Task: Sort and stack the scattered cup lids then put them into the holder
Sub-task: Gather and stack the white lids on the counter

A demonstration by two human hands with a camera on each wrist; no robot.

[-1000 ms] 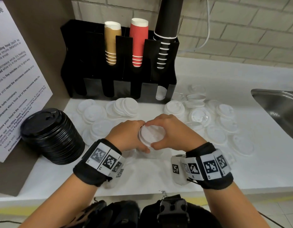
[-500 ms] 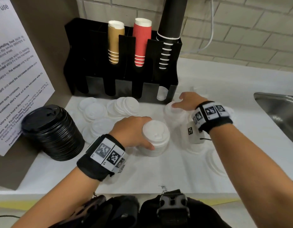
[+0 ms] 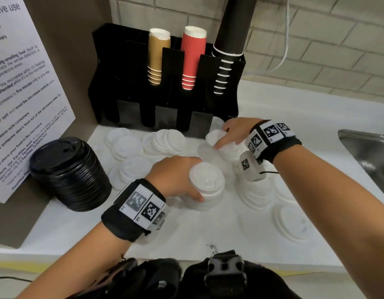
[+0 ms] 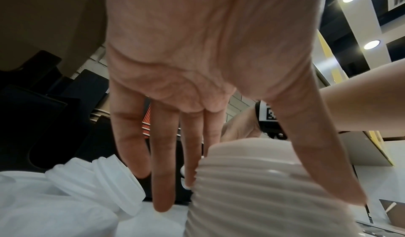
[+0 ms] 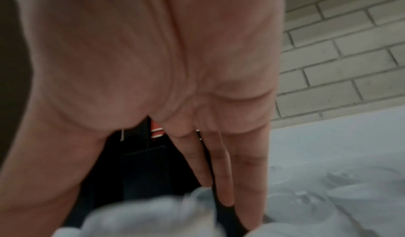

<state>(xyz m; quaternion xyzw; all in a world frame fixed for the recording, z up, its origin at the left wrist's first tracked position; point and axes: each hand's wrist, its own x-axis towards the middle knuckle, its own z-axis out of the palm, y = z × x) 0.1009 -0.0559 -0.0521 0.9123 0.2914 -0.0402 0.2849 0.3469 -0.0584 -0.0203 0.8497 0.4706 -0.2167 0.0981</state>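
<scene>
The left hand wraps its fingers and thumb round the tall stack of white lids standing in front of the black cup holder, apparently steadying it as the pile to build on. The right hand, which a second ago also cupped that stack, has reached to the holder's front right corner and pinches a small cluster of white lids, likely the next addition.

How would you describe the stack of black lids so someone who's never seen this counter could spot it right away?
Find the black cup holder against the brick wall, then look left and nearer, to the counter's corner below the printed notice. The stack of black lids stands there, tall and leaning slightly. Every other lid on the counter is white; this stack alone is black.
</scene>
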